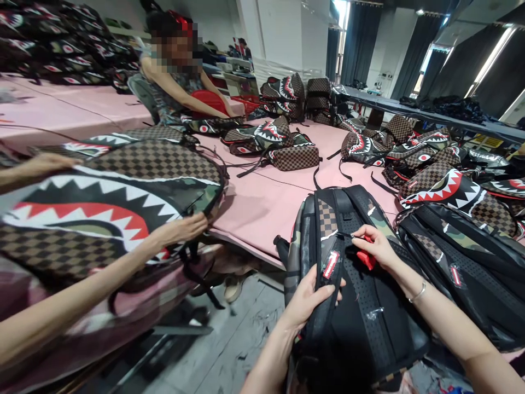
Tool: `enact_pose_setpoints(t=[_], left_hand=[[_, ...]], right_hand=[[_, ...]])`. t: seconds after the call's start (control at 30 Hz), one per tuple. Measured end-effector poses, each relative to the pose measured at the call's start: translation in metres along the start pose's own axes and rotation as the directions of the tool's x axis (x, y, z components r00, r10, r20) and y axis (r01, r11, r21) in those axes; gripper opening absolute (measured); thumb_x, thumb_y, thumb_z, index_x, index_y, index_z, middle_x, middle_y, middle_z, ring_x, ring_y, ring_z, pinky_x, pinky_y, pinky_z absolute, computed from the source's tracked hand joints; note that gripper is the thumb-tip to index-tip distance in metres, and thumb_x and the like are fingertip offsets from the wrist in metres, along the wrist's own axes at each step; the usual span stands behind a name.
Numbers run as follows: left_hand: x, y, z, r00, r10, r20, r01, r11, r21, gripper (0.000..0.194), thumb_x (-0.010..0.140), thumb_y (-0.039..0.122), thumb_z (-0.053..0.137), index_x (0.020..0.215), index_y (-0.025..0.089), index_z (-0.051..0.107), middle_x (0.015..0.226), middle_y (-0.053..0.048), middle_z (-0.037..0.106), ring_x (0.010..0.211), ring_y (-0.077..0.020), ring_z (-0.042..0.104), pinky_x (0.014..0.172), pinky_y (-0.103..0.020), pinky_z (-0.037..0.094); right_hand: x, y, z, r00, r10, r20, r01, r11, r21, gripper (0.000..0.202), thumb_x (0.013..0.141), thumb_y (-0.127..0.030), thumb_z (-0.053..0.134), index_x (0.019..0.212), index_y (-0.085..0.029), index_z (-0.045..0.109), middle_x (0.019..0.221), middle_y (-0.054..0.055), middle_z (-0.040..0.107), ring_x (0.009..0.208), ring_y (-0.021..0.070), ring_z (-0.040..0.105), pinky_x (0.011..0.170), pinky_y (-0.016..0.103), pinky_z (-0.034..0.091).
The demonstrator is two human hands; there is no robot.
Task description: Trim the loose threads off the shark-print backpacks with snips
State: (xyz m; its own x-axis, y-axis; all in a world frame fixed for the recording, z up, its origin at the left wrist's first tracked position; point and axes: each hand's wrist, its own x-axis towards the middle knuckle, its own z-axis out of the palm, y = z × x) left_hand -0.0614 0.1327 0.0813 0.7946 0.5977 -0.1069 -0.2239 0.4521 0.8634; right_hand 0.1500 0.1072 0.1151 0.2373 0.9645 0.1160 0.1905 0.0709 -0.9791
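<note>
A black backpack [348, 334] lies with its back panel and straps facing up, right in front of me. My left hand [309, 298] is closed round one shoulder strap [322, 323], its thumb on top, just below a red-and-white label [331, 265]. Above the panel, my right hand [379, 249] grips red-handled scissors [365, 260]. Their dark tips point left, close to the strap near a brown checkered patch [327, 216]. My fingers partly cover the handles. Whether the blades touch any thread cannot be made out.
A second backpack [435, 262] lies close on the right. At left, a co-worker's hands hold a checkered shark-mouth backpack [156, 158]. Several more backpacks [262, 134] lie along the pink table [262, 202], and another person [180, 82] sits behind it.
</note>
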Motion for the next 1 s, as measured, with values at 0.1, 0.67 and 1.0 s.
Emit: enact_pose_setpoints(t=[0.1,0.67,1.0], left_hand=[[-0.001,-0.003,-0.003,0.999,0.027,0.026,-0.027,1.000,-0.005,0.032,0.072,0.023,0.064,0.098,0.016,0.046,0.087,-0.005,0.062,0.061,-0.0115,0.058,0.057,-0.025,0.045],[-0.002,-0.004,-0.009,0.994,0.035,0.103,-0.037,0.999,0.024,0.034,0.074,0.027,0.062,0.102,0.016,0.047,0.089,-0.007,0.062,0.063,-0.0119,0.058,0.059,-0.025,0.045],[-0.002,-0.006,-0.011,0.994,0.030,0.108,-0.031,0.999,0.008,0.033,0.075,0.027,0.061,0.102,0.017,0.046,0.090,-0.006,0.061,0.064,-0.0115,0.058,0.059,-0.025,0.045]], right_hand=[[0.014,-0.006,-0.017,0.975,0.030,0.219,-0.011,0.996,-0.091,0.028,0.065,-0.038,0.070,0.076,-0.015,0.058,0.072,-0.001,0.057,0.063,0.0096,0.052,0.061,0.023,0.042],[0.075,-0.050,-0.014,0.622,0.118,0.774,0.182,0.939,-0.290,0.028,0.066,-0.036,0.071,0.076,-0.011,0.063,0.075,0.001,0.061,0.069,0.0104,0.055,0.067,0.022,0.044],[0.083,-0.044,-0.028,0.628,0.202,0.751,0.082,0.943,-0.323,0.032,0.063,-0.037,0.073,0.078,-0.011,0.062,0.074,0.000,0.060,0.064,0.0089,0.054,0.061,0.021,0.043]])
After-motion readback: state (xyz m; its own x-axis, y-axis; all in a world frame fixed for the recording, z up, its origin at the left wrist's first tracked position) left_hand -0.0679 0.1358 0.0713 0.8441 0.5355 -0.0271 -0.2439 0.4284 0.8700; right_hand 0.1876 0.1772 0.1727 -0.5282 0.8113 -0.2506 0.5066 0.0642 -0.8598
